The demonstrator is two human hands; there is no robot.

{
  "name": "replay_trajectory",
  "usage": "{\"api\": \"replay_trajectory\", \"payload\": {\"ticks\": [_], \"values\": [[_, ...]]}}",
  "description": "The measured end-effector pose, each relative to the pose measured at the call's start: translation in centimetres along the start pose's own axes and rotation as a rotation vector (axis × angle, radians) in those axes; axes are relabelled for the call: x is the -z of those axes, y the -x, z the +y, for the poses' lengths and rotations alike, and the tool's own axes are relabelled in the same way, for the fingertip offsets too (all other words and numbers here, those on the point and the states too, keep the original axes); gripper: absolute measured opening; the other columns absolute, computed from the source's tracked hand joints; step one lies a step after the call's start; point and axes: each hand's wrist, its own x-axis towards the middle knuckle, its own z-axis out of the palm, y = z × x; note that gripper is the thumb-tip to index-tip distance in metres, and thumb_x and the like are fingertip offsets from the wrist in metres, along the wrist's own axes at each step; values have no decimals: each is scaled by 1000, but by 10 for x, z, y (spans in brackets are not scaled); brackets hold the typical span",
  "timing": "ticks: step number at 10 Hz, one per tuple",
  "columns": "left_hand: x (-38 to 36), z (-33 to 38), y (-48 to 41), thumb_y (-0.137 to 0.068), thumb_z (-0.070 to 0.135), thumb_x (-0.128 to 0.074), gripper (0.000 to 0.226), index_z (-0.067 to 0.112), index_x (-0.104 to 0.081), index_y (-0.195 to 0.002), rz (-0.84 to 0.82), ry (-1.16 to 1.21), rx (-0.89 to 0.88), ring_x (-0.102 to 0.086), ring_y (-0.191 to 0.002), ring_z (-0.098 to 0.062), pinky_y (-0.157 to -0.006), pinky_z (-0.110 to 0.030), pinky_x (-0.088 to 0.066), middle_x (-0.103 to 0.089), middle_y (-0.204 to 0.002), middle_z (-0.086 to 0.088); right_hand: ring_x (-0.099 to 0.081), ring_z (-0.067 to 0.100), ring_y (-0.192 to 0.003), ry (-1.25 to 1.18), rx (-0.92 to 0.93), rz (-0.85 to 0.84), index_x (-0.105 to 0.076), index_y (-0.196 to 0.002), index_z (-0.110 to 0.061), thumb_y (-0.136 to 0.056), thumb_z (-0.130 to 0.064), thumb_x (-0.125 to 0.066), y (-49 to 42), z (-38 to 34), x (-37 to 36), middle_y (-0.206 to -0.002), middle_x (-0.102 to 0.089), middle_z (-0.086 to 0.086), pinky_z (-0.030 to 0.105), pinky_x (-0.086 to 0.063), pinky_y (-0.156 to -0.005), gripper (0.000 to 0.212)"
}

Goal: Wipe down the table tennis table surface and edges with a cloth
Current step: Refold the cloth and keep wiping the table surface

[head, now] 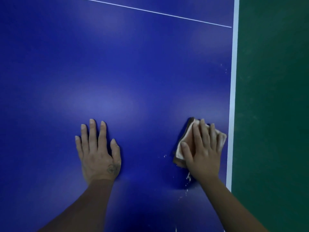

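the blue table tennis table [117,72] fills most of the view. its white edge stripe [233,97] runs from top to bottom at the right side. beyond the white edge stripe there is a green floor [275,97]. a thin white line [150,11] crosses the blue surface far up and ends at the white edge stripe.

the cloth [183,144] lies on the blue surface just beside the white edge stripe, on its inner side. it is folded, pale orange on top, with a darker brown layer showing at its far corner. the right hand [204,154] presses on the cloth from above. its fingers are straight and a little apart. they lie flat on the fabric and do not curl around it. it is not clear if the little finger touches the white edge stripe.

the left hand [98,154] rests palm down on the bare blue surface, well apart from the white edge stripe and from the cloth. its fingers are straight and close to each other, and the thumb stands out to the side. a small dark mark [112,168] is on the back of this hand.

some small white specks [188,177] lie on the blue surface near the right wrist, a little inside the white edge stripe.
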Motion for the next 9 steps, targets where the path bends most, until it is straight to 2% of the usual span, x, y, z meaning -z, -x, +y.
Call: {"api": "replay_trajectory", "payload": {"ticks": [1,2,3,5,6,7,8,9], "values": [[0,1,-1,-111,35,-43,62,14,-38,-169,4,-7,-6,-12,-170,-31,-136,-60,-12,-22,-181,-7,-12,30,-167,-11,-127,71,-29,-170,-24,-106,-60,-42,-60,-1,5,-179,-21,-2,62,-9,-132,74],[0,2,-1,-110,34,-45,62,14,-39,-169,4,-10,6,-13,-169,-31,-136,-59,-11,-23,-181,-8,-6,29,-167,-40,-219,64,-22,-171,-28,-107,-65,-32,-116,-19,4,-180,-15,-4,63,-5,-131,75],[3,5,-2,-110,33,-45,62,13,-40,-168,0,-3,8,-13,-169,-32,-136,-60,-13,-24,-180,-9,-7,30,-167,-10,-49,56,-26,-170,-26,-107,-64,-36,-107,-48,-6,-180,-16,-4,64,-7,-131,74],[4,2,0,-112,34,-44,62,14,-37,-169,5,-11,2,-12,-170,-30,-136,-60,-12,-23,-181,-9,-13,32,-166,-97,347,-43,-34,-168,-25,-105,-62,-51,30,-75,-20,-179,-19,-4,69,-18,-127,75],[3,1,0,-112,35,-43,61,15,-38,-169,12,-10,-1,-12,-170,-30,-136,-59,-11,-23,-181,-8,-16,29,-166,-87,503,-78,-35,-168,-26,-104,-63,-53,21,-62,-16,-179,-20,-5,67,-19,-127,76],[2,1,0,-112,35,-44,61,15,-39,-169,19,-18,-3,-13,-169,-31,-136,-59,-12,-24,-180,-9,-20,30,-165,-89,447,-37,-42,-165,-24,-104,-62,-53,-39,-34,-5,-176,-28,-2,67,-17,-128,73],[2,-1,0,-112,36,-44,60,15,-40,-168,27,-26,0,-13,-169,-30,-136,-58,-11,-26,-180,-9,-16,28,-166,-35,180,36,-36,-167,-25,-105,-62,-47,-84,15,6,-177,-26,-3,62,-9,-132,73],[4,2,-1,-112,38,-42,61,16,-38,-169,13,-21,11,-12,-170,-29,-137,-56,-9,-24,-181,-9,-6,23,-167,7,-7,19,-19,-172,-31,-107,-68,-33,-84,52,14,-180,-15,-8,61,-2,-132,76]]}}
